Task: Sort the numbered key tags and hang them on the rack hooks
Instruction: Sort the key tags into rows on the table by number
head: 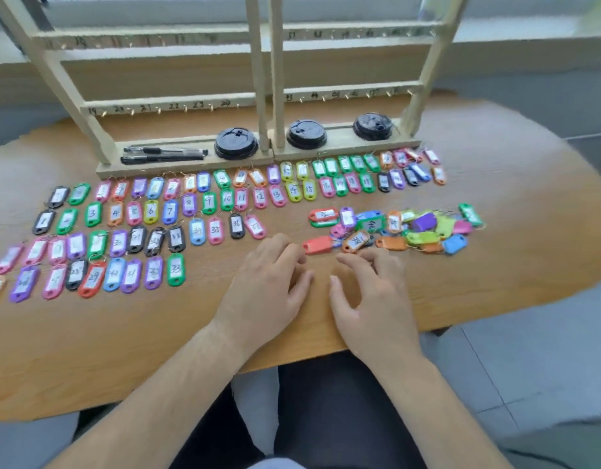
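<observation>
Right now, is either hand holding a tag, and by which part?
Nothing is held. The left hand and right hand rest loosely curled on the table, near the tag pile.

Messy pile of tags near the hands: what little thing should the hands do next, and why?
Probably the right hand should pick up the orange tag just ahead of it and read its number. It and the left hand hold nothing, that tag lies label-up at the near edge of the unsorted pile, and the sorted rows lie to the left.
</observation>
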